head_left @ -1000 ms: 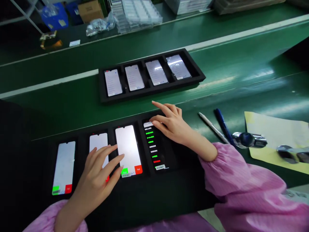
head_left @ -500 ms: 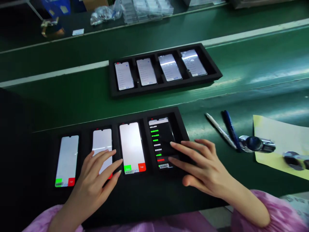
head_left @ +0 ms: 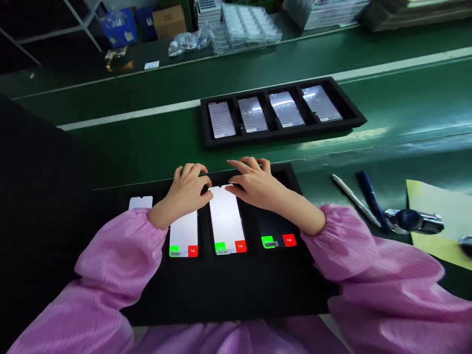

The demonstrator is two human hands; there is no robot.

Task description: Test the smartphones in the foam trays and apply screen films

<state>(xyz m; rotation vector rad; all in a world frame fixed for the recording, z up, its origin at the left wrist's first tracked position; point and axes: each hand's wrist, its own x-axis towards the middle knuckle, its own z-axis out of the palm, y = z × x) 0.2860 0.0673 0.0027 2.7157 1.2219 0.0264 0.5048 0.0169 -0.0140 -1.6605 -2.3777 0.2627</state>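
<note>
Left hand: my left hand (head_left: 188, 189) curled at the tray's (head_left: 236, 290) far edge, fingers together, gripping nothing I can see.
Right hand: my right hand (head_left: 254, 184) beside it over the phone (head_left: 225, 219), fingers slightly apart.

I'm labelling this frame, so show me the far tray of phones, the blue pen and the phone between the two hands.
far tray (head_left: 354, 112), head view, right rim.
blue pen (head_left: 370, 196), head view, mid barrel.
middle phone (head_left: 227, 221), head view, white screen centre.

Plenty of open green desk (head_left: 147, 142) between the near tray (head_left: 221, 290) and the far tray (head_left: 354, 120). Right of the near tray, two pens (head_left: 363, 196) and a metal tool (head_left: 413, 221) block things.
</note>
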